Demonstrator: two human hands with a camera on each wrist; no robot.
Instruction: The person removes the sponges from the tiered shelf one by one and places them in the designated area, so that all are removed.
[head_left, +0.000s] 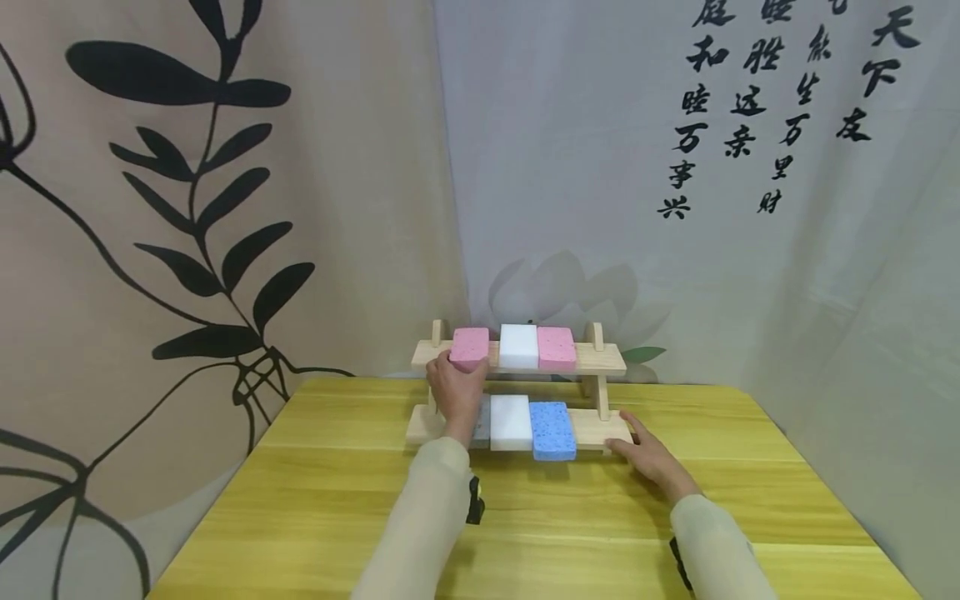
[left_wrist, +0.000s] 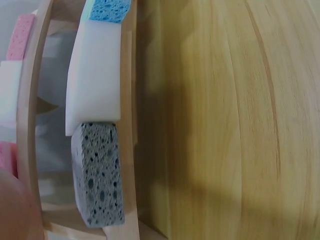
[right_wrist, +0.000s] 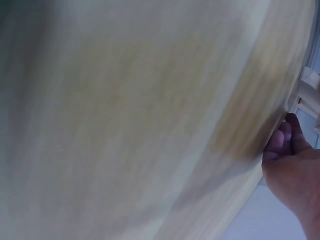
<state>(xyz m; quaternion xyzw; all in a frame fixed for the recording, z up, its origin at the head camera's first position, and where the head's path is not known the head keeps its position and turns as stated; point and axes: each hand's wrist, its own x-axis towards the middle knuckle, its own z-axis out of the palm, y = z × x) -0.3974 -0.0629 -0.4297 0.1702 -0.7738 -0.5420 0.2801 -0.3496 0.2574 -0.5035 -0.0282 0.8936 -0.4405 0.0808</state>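
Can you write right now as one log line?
left grip: holds leftmost pink sponge at upper shelf | right grip: holds lower shelf's right end | lower shelf: gray sponge, white sponge, blue sponge

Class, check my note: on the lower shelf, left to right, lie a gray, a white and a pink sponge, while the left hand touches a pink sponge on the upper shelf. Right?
Not quite: the rightmost sponge on the lower shelf is blue, not pink, as the head view shows. The rest of your note stands.

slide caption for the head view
Left hand holds a pink sponge at the upper shelf; right hand grips the end of the lower shelf.
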